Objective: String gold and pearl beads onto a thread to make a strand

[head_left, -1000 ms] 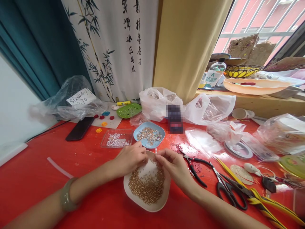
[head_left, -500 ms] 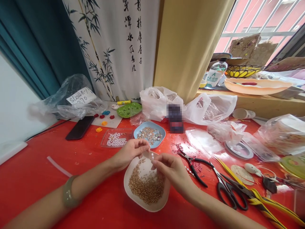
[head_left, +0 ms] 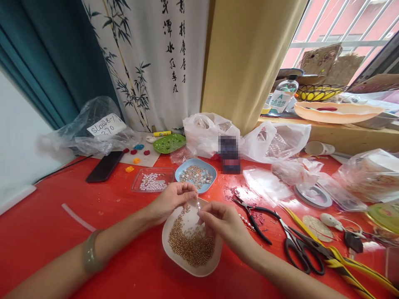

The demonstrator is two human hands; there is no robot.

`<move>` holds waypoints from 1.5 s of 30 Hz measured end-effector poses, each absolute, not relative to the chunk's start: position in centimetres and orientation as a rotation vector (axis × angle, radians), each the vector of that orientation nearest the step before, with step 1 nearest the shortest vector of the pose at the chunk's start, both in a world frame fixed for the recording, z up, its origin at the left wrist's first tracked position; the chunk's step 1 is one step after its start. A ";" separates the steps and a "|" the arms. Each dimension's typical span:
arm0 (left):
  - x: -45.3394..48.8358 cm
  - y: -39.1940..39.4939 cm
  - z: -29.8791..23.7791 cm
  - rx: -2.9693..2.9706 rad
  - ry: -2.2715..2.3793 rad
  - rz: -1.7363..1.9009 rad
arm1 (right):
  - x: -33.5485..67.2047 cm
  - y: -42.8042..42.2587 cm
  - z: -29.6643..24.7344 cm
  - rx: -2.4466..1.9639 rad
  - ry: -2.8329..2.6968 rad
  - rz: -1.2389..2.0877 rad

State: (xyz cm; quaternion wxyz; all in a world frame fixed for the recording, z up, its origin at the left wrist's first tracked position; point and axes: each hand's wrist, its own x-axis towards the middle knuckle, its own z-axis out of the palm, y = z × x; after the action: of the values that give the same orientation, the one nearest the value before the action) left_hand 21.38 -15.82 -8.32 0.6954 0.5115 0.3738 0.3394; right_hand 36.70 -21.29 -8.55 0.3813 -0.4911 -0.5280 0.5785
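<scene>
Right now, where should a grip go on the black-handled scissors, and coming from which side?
I'd set the grip on the handle loop nearer the bowl, coming down from above. The scissors lie flat, metal blades pointing away; the right forearm passes along their near side, and the yellow-handled tool crowds the other loop.

On the left forearm [head_left: 127, 232], well back from the left hand [head_left: 174, 201], a thick, smooth, rounded bangle [head_left: 90, 252] of greyish-green, stone-like material is worn. Its outer face is polished, and pale highlights are caught along it. On a finger of the left hand, what looks like a thin gold-coloured ring [head_left: 183, 184] is faintly shown, too small for details to be made out. Behind the right hand [head_left: 220, 218], the slender right forearm [head_left: 280, 268] is seen bare.
</scene>
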 end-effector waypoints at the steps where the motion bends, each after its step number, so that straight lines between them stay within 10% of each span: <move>1: 21.4 -15.8 -8.3 1.141 0.840 0.758 | 36.7 -21.3 -8.6 -1.254 -1.343 1.476; 29: 21.2 -16.0 -8.2 1.293 0.834 0.769 | 36.9 -21.0 -8.7 -1.239 -1.389 1.384; 45: 27.2 -15.0 -3.1 1.398 0.686 0.973 | 41.9 -19.3 -3.2 -1.124 -1.558 0.785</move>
State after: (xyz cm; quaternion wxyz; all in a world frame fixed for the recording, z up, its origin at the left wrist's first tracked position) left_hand 27.19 -14.96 -3.13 0.6073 0.6048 0.2968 0.4212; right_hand 41.92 -19.27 -3.20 0.5081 -0.4664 -0.6467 0.3258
